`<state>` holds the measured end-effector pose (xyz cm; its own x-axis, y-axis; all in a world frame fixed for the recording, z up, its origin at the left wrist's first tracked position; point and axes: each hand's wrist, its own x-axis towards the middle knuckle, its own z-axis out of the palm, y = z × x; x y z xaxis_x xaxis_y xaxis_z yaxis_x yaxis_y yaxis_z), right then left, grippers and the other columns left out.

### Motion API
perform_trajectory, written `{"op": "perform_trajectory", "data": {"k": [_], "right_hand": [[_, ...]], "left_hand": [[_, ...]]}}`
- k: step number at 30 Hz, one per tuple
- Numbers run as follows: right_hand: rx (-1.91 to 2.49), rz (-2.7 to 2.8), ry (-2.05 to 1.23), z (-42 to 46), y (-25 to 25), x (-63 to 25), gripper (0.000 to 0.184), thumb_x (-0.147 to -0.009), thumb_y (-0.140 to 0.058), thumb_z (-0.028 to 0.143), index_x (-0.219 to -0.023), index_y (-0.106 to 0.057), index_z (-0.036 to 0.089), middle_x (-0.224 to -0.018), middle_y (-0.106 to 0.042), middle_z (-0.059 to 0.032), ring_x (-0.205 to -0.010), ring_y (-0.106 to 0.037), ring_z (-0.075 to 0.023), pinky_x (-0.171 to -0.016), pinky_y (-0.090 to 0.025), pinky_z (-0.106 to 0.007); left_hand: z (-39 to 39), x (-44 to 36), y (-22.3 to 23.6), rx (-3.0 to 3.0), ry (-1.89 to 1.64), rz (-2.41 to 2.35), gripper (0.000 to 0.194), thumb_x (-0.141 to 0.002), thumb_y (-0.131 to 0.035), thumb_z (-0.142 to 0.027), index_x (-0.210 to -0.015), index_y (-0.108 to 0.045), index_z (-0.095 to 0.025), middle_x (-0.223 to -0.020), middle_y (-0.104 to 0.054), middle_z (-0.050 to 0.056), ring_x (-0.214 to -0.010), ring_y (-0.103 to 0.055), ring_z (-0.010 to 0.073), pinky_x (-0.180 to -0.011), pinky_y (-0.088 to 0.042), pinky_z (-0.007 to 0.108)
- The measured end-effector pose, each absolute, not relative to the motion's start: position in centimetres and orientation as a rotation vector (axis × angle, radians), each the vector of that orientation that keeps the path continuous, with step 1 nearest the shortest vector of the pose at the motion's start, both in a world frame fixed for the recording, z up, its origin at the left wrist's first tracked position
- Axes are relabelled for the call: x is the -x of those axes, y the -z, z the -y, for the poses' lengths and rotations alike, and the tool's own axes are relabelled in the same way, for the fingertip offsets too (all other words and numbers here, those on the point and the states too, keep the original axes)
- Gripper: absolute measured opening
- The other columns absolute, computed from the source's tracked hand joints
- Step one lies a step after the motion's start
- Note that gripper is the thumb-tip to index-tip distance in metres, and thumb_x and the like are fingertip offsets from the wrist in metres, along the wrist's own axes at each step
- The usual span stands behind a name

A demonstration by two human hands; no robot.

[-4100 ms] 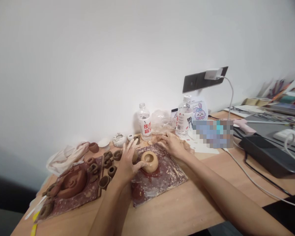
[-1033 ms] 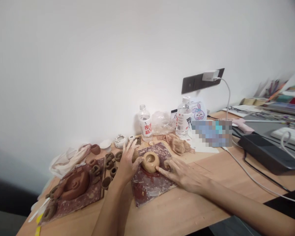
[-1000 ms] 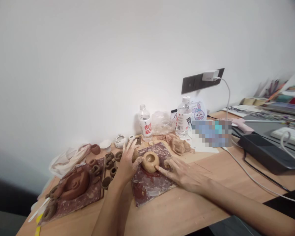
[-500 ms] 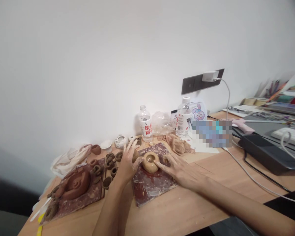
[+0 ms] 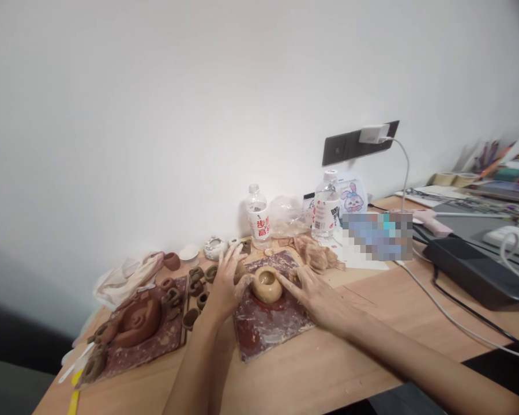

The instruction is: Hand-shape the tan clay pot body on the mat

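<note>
A small round clay pot (image 5: 267, 291), wet and tan with a hollow in its top, sits on a dark red, clay-smeared board (image 5: 266, 331). My left hand (image 5: 231, 279) is open at the pot's left, fingers spread and pointing away, the thumb against its side. From the right, my right hand (image 5: 313, 294) reaches in, also open, with one fingertip at the pot's upper right edge. Both hands are coated with pale clay. Reddish liquid lies on the board just in front of the pot.
Left stands another board (image 5: 153, 346) with a reddish-brown clay piece (image 5: 140, 317); several small brown clay pots (image 5: 191, 318) sit between. Behind are two plastic bottles (image 5: 258, 222), (image 5: 326, 210) and crumpled brown paper (image 5: 318, 253). A black box (image 5: 480, 274) and a white cable (image 5: 443, 314) lie right.
My right fingertip has moved from inside the pot's opening to its outer right edge. My left hand stays at the left side. The view has shifted slightly.
</note>
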<state>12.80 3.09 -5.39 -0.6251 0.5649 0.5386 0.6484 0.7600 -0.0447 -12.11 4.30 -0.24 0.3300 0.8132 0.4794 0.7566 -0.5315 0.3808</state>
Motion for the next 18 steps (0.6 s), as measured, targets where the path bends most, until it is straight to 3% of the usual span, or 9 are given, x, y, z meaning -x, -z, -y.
{"op": "perform_trajectory", "data": {"k": [9, 13, 15, 18], "right_hand": [[0.939, 2.363, 0.183, -2.4, 6.2, -12.3, 0.073, -0.084, -0.036, -0.001, -0.151, -0.019, 0.022, -0.106, -0.049, -0.0132, -0.094, -0.053, -0.0234, -0.082, -0.051, -0.043], [1.235, 2.166, 0.270, -3.1, 4.9, -13.9, 0.061, -0.086, -0.041, 0.005, -0.145, -0.032, 0.017, -0.100, -0.048, -0.0129, -0.092, -0.049, -0.0243, -0.078, -0.050, -0.038], [1.548, 2.024, 0.362, -4.3, 4.1, -15.4, 0.044, -0.090, -0.044, 0.017, -0.134, -0.046, 0.012, -0.098, -0.048, -0.0151, -0.090, -0.046, -0.0270, -0.075, -0.048, -0.040], [1.810, 2.048, 0.400, -6.2, 3.8, -17.5, 0.026, -0.092, -0.046, 0.027, -0.103, -0.063, 0.010, -0.088, -0.049, -0.0159, -0.085, -0.046, -0.0286, -0.067, -0.045, -0.037]], "left_hand": [[-4.3, 12.1, 0.3, -2.475, -1.019, -1.494, 0.048, -0.091, -0.047, -0.029, -0.138, -0.043, -0.018, -0.146, -0.046, 0.014, -0.144, -0.027, 0.0283, -0.118, -0.019, 0.055], [-4.3, 12.2, 0.3, -2.491, -1.033, -1.506, 0.041, -0.092, -0.045, -0.027, -0.132, -0.049, -0.017, -0.146, -0.046, 0.014, -0.144, -0.028, 0.0282, -0.118, -0.021, 0.055], [-4.4, 12.2, 0.3, -2.491, -1.061, -1.514, 0.040, -0.092, -0.044, -0.024, -0.130, -0.051, -0.016, -0.147, -0.044, 0.015, -0.143, -0.030, 0.0278, -0.118, -0.023, 0.055], [-4.4, 12.1, 0.3, -2.467, -1.122, -1.540, 0.038, -0.091, -0.044, -0.022, -0.128, -0.053, -0.016, -0.146, -0.046, 0.014, -0.142, -0.033, 0.0279, -0.117, -0.026, 0.054]]}}
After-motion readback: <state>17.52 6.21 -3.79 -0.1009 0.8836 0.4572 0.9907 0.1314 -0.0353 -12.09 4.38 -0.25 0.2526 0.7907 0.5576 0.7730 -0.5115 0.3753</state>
